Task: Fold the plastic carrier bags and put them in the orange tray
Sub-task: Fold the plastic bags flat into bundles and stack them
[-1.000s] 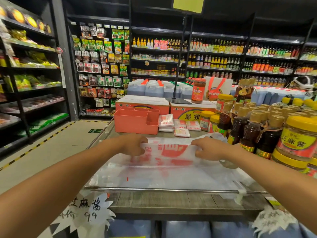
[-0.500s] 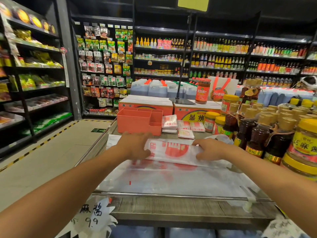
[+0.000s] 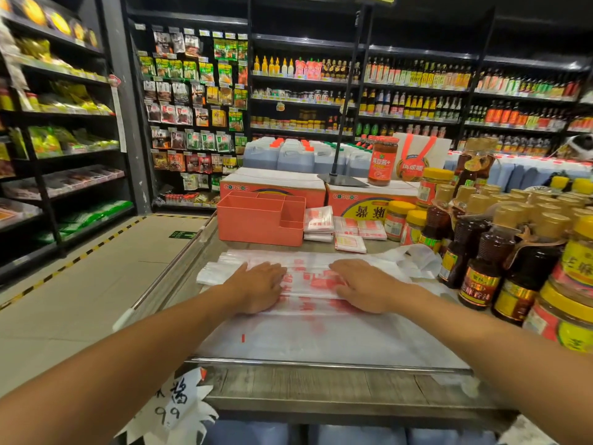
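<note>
Head view: left hand [image 3: 260,289] and right hand [image 3: 365,289] flat, fingers straight, palms down on the half-folded carrier bag [image 3: 308,277].

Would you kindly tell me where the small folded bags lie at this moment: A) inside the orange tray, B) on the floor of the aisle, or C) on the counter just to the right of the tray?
C: the folded bags lie on the counter beside the orange tray, at its right side, not in it.
</note>
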Tool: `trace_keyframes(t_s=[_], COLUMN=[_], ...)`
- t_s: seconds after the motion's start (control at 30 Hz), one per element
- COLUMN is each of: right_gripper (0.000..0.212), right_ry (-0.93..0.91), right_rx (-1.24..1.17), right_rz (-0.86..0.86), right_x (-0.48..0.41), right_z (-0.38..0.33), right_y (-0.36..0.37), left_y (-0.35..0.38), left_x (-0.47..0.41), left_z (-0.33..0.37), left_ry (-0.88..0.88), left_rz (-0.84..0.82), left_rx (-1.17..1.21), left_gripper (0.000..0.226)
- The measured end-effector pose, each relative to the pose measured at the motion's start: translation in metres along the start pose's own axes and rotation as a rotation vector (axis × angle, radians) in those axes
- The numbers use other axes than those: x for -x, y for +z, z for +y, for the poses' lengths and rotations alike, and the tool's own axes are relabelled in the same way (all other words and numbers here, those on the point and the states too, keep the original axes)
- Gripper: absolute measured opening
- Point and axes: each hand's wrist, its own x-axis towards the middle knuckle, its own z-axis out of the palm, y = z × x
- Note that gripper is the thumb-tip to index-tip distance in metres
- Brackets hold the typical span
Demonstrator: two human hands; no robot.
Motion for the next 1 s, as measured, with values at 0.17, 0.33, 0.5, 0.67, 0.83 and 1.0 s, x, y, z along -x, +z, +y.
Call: trace_keyframes(t_s=[0.17, 0.33, 0.5, 0.67, 0.83, 1.0], right_gripper=[0.071, 0.076, 0.08, 0.081, 0.082, 0.081], right_ry=[-0.17, -0.119, -0.128, -0.125, -0.072, 0.031], right_rx=[-0.002, -0.014, -0.01, -0.012, -0.018, -0.019], right_rz=[-0.089, -0.158, -0.183, -0.186, -0.212, -0.199], right_x=[-0.018, -0.033, -0.033, -0.034, -0.024, 0.004], right_z=[-0.051, -0.06, -0.056, -0.055, -0.046, 0.002], right_y=[0.02, 0.033, 0.033, 0.034, 0.031, 0.024], left_y=[0.005, 0.002, -0.004, -0.008, -0.005, -0.003], left_x=[0.001, 0.004, 0.012, 0.028, 0.027, 0.025], left_z=[0.001, -0.001, -0.026, -0.051, -0.052, -0.052], left_ry=[-0.003, -0.025, -0.11, -0.153, -0.144, -0.145], left_rz=[-0.038, -0.075, -0.127, -0.143, -0.132, -0.123], left_rx=[0.001, -0.017, -0.034, -0.02, -0.026, -0.04], left_gripper=[0.057, 0.061, 0.073, 0.076, 0.076, 0.076])
